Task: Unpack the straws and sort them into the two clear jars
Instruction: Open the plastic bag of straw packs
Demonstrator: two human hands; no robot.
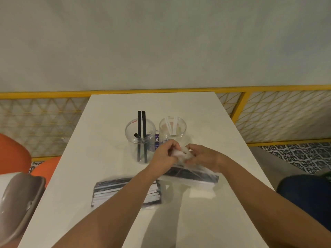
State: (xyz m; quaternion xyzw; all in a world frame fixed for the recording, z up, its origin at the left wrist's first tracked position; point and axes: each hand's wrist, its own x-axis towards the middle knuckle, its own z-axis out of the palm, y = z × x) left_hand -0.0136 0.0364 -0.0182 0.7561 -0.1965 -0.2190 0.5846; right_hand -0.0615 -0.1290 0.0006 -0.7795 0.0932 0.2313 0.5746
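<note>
Two clear jars stand mid-table. The left jar [133,140] holds black straws [141,126]; the right jar [172,128] holds white straws [170,127]. Just in front of the jars, my left hand [164,154] and my right hand [200,155] both pinch the crumpled top of a clear plastic bag [193,176] lifted off the table, with wrapped straws inside. A second clear pack of wrapped black and white straws [125,192] lies flat on the table under my left forearm.
The white table [206,122] runs to a yellow mesh railing [268,113] at the back. An orange chair [14,154] and a grey chair back [19,203] are at left. A purple label [157,140] shows between the jars.
</note>
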